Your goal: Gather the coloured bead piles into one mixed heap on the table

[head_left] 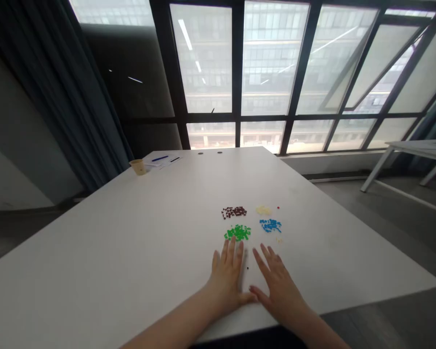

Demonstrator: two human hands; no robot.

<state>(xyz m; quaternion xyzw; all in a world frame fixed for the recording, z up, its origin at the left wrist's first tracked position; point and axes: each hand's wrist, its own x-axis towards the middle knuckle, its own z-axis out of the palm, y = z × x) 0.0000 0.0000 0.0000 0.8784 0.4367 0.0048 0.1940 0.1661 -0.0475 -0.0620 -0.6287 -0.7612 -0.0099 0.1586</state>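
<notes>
Green beads [237, 232] just beyond left hand [227, 276] fingertips.

White table [131, 232] fills most of my frame, running from the lower edge up toward the centre. On its far left corner I see a small tan cup [138, 166]. Just right of the cup, some papers [163, 160] with a blue pen [160, 158] lying on them. Upper half of the frame: large windows [269, 63] with dark frames, a building beyond. Dark blue curtain [72, 97] hangs at upper left. At the right edge, a second white table [421, 148] stands on the grey floor [385, 213], well apart from mine.
</notes>
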